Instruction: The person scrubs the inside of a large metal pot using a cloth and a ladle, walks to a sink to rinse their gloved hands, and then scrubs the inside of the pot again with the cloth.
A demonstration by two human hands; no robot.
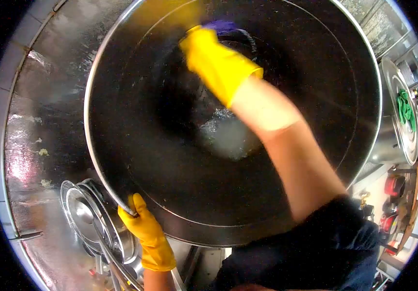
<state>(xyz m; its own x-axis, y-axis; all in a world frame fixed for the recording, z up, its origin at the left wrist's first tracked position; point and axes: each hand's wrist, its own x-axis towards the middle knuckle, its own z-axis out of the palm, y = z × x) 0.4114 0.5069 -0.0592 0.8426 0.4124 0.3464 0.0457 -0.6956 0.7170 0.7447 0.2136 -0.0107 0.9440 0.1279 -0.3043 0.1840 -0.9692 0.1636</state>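
A very large round pot [170, 167] with a dark inside and a bright metal rim fills the middle of the view. My left hand [146, 233], in a yellow rubber glove, is closed round the pot's rim at the lower left. My right arm reaches over the pot, and my right hand [214, 58], also in a yellow glove, is inside its upper part. The fingers of that hand are blurred or hidden. Close beside it is a purple thing [221, 26], partly hidden by the glove. Whitish, cloudy liquid [231, 138] shows at the pot's bottom.
Metal strainers and lids [85, 216] lie at the lower left, beside the pot. The wet grey surface [39, 145] runs along the left. At the right stands another metal pot [388, 140] with a green cloth [405, 110] on top. Red items [393, 185] are on a shelf beyond.
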